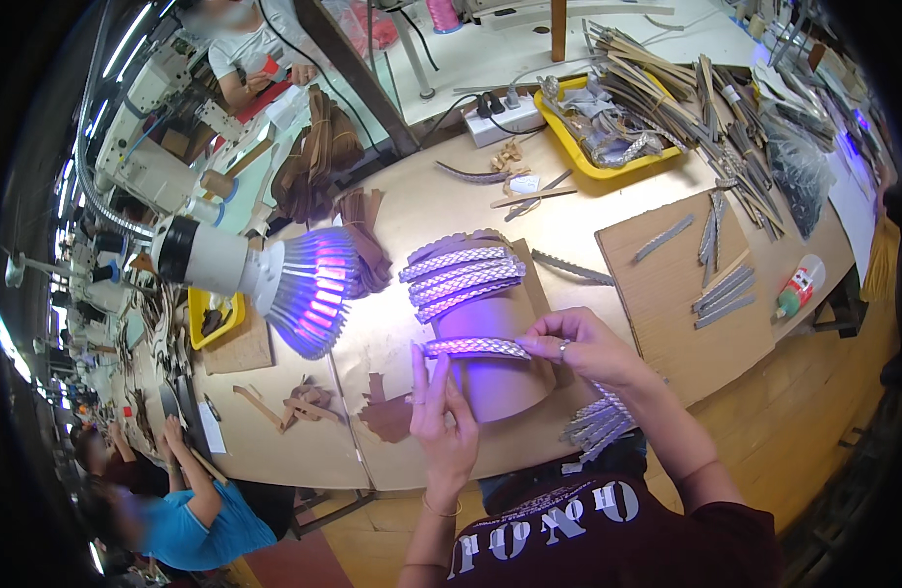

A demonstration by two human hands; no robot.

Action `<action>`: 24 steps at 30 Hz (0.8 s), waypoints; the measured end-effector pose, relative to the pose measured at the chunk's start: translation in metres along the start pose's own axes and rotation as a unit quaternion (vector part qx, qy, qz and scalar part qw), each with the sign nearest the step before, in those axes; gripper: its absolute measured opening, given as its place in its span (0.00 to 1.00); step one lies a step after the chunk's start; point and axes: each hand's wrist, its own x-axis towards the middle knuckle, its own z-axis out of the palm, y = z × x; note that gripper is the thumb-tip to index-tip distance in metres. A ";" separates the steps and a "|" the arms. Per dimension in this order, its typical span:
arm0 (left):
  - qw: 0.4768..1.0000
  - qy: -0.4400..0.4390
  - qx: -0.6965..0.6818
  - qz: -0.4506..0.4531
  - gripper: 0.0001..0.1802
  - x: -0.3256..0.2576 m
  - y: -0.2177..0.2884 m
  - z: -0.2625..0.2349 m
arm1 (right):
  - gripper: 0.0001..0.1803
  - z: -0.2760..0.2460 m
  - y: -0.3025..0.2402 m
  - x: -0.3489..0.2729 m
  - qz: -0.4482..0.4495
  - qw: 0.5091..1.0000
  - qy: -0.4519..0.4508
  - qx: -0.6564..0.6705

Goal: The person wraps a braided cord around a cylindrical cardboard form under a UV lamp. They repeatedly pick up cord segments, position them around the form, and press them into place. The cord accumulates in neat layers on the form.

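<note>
A: Where is the braided silver strip (pixel 480 347)?

B: Near the centre of the frame, lying crosswise over the brown curved form (pixel 495 395).

A: And the right hand (pixel 588 350)?

B: Just right of centre, thumb and forefinger pinching the strip's right end. A ring shows on one finger.

A: What about the left hand (pixel 443 412)?

B: Below and left of the strip, fingers extended and somewhat apart, fingertips at its left end. I can't tell whether they grip it or only steady it.

A: Anything else on the form?

B: Above the held strip, several finished-looking braided bands (pixel 465 277) sit side by side across its upper part.

A: What stands around them?

B: A ribbed lamp (pixel 309 294) left of centre, throwing a violet glow on the form. Loose braided lengths (pixel 600 428) are bunched below the right forearm. Toward the right, a flat cardboard sheet (pixel 657 328) carries short grey strips (pixel 727 297), with a red-and-green bottle (pixel 796 292) lying beside it. A yellow tray (pixel 565 147) of scraps is at the upper right.
</note>
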 end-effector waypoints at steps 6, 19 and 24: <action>0.932 0.056 0.321 0.157 0.22 -0.019 0.011 -0.005 | 0.10 0.021 -0.004 0.004 -0.071 0.993 0.047 -0.079; 0.914 -0.212 0.285 0.197 0.32 -0.004 0.024 -0.011 | 0.12 0.021 -0.003 -0.004 -0.091 0.983 0.062 -0.148; 0.878 -0.203 0.369 0.227 0.34 -0.003 0.034 -0.010 | 0.14 0.018 -0.001 0.000 -0.075 0.986 0.055 -0.140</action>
